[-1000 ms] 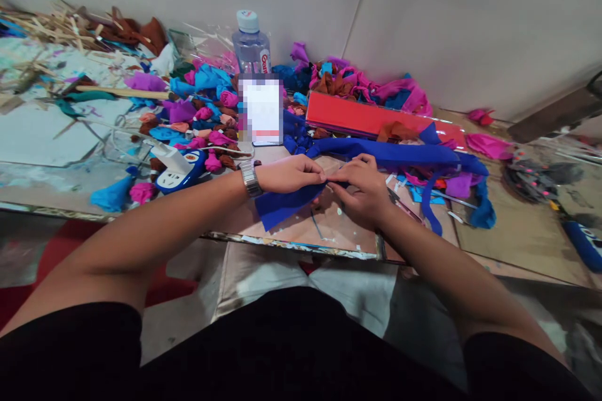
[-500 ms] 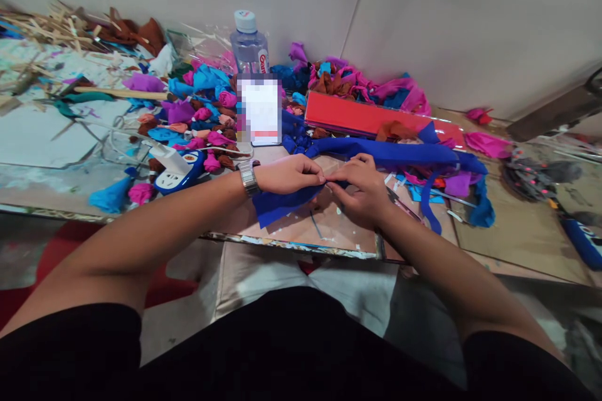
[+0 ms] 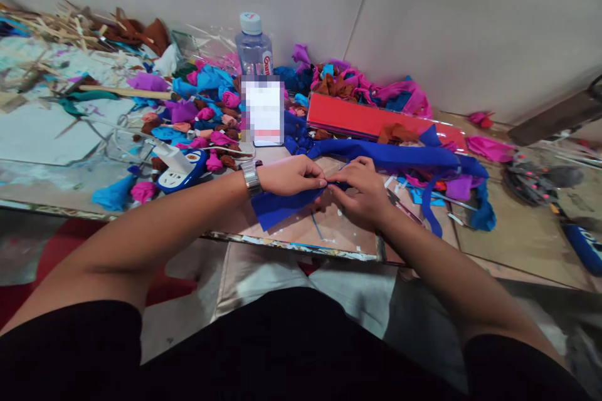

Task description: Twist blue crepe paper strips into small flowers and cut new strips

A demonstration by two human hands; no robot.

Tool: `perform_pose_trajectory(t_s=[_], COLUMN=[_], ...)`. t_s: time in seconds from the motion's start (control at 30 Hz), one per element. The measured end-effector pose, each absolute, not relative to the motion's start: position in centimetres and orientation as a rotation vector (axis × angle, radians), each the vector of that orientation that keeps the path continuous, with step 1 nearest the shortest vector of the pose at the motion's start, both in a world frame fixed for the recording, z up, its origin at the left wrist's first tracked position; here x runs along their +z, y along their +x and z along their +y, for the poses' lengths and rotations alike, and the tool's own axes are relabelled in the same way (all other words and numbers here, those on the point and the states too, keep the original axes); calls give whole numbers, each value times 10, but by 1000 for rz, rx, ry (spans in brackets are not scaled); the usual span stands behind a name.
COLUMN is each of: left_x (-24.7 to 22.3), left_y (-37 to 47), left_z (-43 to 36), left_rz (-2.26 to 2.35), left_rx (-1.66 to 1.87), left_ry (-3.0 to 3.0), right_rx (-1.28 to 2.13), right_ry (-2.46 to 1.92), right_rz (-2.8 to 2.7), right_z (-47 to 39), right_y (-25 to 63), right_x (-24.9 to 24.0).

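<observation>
Both hands meet over the front edge of the cluttered table. My left hand, with a metal watch at its wrist, pinches a strip of blue fabric. Facing it, my right hand pinches the same strip, fingertips almost touching those of the left. The strip's loose end hangs out below my left hand; the part between the fingers is mostly hidden. Just behind the hands, a longer blue fabric band stretches to the right, close to a cluster of blue knotted pieces.
Behind the hands stand a phone with a blurred screen and a clear bottle. A red flat box lies to the right. At left are a power socket, pliers, wooden sticks and many coloured cloth bundles.
The view has shifted very slightly. Both hands keep their pinch on the blue strip in nearly the same place, with only small finger movement.
</observation>
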State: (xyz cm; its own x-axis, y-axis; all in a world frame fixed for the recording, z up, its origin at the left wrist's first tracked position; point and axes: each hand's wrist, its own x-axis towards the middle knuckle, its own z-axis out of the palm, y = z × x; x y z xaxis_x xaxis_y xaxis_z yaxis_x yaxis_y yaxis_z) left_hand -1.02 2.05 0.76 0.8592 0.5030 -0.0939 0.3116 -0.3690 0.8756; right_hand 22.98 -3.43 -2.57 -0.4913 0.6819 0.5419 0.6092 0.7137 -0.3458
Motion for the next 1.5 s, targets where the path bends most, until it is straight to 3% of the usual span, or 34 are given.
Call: perform_pose_trajectory(t_s=[0.43,1.5], left_x=[5,1], left_y=[-9,-2], left_z=[18,4], left_rz=[802,786], left_rx=[296,431], left_ry=[2164,2623], right_rx=[129,200], right_ry=[-997,-1073], right_rz=[-2213,-2310], right_z=[-34,-33], right_y=[229,227], right_x=[-27,-27])
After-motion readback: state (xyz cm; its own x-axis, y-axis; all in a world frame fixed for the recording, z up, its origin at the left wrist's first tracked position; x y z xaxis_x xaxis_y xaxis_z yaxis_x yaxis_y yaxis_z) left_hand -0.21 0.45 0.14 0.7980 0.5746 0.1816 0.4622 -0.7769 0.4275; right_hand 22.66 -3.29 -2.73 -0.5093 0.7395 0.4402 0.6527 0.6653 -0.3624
